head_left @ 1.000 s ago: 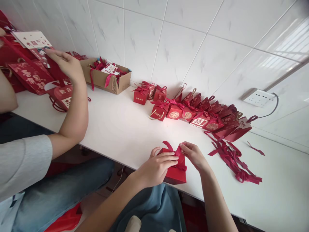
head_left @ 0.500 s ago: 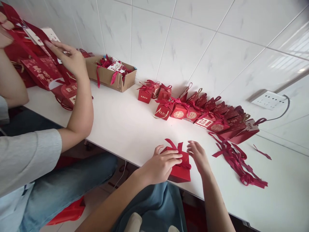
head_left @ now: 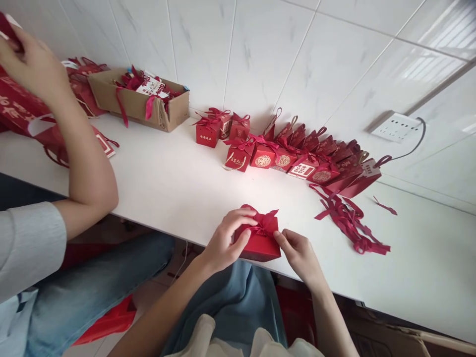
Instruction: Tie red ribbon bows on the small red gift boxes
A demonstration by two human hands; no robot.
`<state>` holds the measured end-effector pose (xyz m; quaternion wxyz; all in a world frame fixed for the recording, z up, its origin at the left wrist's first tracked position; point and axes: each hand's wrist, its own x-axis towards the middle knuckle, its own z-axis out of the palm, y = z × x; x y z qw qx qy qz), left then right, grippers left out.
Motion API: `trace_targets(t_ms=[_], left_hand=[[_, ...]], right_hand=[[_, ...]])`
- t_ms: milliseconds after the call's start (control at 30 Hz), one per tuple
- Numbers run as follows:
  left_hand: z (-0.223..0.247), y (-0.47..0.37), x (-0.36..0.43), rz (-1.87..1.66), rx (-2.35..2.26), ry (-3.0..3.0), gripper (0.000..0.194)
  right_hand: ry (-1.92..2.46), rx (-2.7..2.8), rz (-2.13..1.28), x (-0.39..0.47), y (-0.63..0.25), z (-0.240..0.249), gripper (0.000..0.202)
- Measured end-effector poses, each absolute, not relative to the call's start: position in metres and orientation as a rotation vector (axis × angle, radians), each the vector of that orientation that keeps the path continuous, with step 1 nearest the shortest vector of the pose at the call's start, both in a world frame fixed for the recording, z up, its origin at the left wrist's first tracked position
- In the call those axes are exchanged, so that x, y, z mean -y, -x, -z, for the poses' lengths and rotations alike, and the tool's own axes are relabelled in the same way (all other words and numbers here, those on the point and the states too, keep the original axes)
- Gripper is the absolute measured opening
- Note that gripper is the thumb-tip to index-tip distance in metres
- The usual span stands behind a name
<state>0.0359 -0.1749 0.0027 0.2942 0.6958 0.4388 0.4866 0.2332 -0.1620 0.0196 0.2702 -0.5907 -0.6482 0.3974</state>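
Head view, and far left a co-worker's hand [head_left: 40, 67] holds something red, cut off by the edge! Next, a cardboard box [head_left: 174, 116] brims with ribbons. Now the left hand [head_left: 225, 238], thumb and fingers curled about the bow [head_left: 265, 224] (whether they pinch, can't tell), atop the red box [head_left: 260, 248] at the near edge of the white table [head_left: 156, 198]. Right hand [head_left: 299, 253]: thumb and forefinger nip the bow's right side! Beyond, loose ribbons [head_left: 344, 220] lie tangled.
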Motion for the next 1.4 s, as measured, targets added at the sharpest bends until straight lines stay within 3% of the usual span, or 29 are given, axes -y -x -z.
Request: trace_targets(t_ms=[67, 267, 467, 833, 1067, 1167, 1400], left_hand=[[-0.006, -0.036, 0.181, -1.267, -1.389, -1.727, 0.014], [-0.013, -0.038, 0.181, -0.84, -1.55, -1.514, 0.034], [-0.001, -0.04, 0.176, -0.959, -1.287, -1.369, 0.035], [0.013, -0.043, 0.178, -1.086, -1.291, -1.381, 0.035], [0.02, -0.032, 0.174, -1.215, -1.337, -1.284, 0.032], [0.027, -0.031, 0.168, -1.311, -1.31, -1.27, 0.04], [0.029, -0.02, 0.167, -1.569, -1.373, -1.041, 0.038]], right_hand=[[1.551, 1.723, -1.118, 0.161, -0.234, -0.016, 0.052], [1.317, 1.565, -1.335, 0.158, -0.234, -0.007, 0.05], [1.177, 1.323, -1.529, 0.156, -0.236, 0.011, 0.047], [1.074, 1.046, -1.654, 0.15, -0.227, 0.024, 0.051], [1.112, 1.389, -1.483, 0.156, -0.252, 0.018, 0.045], [1.162, 1.619, -1.445, 0.158, -0.259, 0.017, 0.044], [1.57, 1.41, -0.856, 0.152, -0.26, 0.013, 0.036]])
